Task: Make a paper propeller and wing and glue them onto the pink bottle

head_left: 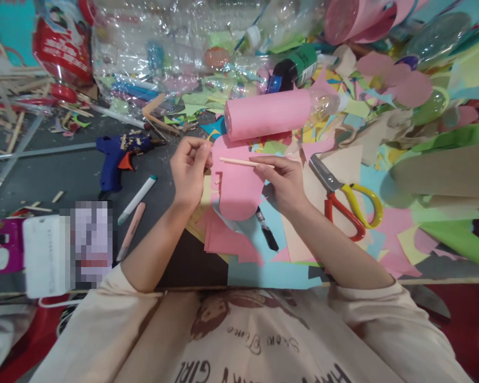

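Observation:
My right hand (285, 181) pinches a thin pale wooden stick (239, 161), which points left above a rounded pink paper piece (241, 194). Beside the paper's left edge, my left hand (190, 169) is closed, thumb against curled fingers; whatever it holds, if anything, is hidden. A clear bottle wrapped in pink paper (269, 113) lies on its side just beyond both hands. Under the paper piece are more pink and blue sheets (279, 229), with a black-ended pen or brush (267, 231) partly covered. Scissors with red and yellow handles (343, 197) lie right of my right hand.
A blue glue gun (114, 157) lies at left, wood bits on it. Two markers (138, 199) are nearer me. A white power bank-like box (46, 255) sits at the front left. Plastic bottles (66, 50), a green-labelled bottle (301, 64) and paper scraps crowd the back and right.

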`<state>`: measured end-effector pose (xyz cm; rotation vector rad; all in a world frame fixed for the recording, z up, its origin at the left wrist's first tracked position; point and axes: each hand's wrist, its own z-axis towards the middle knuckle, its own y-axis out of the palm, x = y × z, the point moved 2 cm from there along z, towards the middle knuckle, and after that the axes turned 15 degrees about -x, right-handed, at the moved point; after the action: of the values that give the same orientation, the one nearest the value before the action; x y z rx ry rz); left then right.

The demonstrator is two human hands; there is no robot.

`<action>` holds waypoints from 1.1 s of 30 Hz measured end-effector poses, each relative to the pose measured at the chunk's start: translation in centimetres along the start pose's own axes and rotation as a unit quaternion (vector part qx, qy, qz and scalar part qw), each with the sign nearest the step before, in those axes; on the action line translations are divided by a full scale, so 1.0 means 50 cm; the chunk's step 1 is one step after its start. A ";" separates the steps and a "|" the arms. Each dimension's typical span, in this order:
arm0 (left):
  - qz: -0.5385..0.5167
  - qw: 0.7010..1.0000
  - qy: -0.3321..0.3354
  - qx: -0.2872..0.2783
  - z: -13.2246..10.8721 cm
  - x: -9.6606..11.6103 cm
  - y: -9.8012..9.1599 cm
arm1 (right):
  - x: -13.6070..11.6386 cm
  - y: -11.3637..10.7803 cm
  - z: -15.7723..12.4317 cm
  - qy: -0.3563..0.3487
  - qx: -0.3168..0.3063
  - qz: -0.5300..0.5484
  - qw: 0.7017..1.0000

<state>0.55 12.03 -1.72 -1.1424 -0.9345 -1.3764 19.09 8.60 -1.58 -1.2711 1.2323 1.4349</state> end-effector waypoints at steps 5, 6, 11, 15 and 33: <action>-0.033 0.998 -0.047 -0.020 -0.001 -0.011 0.000 | -0.010 0.001 -0.006 -0.061 -0.064 -0.004 0.996; -0.031 0.998 -0.056 -0.020 -0.001 -0.012 0.000 | -0.013 0.005 -0.008 -0.075 -0.105 -0.031 0.991; -0.023 0.997 -0.072 0.007 -0.003 -0.008 0.001 | -0.017 0.026 -0.017 -0.161 -0.275 -0.217 0.923; -0.026 0.996 -0.081 0.010 -0.002 0.001 -0.004 | -0.009 0.034 -0.022 -0.209 -0.296 -0.337 0.869; 0.040 0.999 -0.017 0.003 0.028 -0.011 -0.045 | -0.010 0.041 -0.024 -0.197 -0.287 -0.386 0.854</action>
<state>-1.49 13.79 -1.79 -1.1897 -0.9068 -1.2934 17.37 7.10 -0.81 -1.5041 -0.0546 1.3567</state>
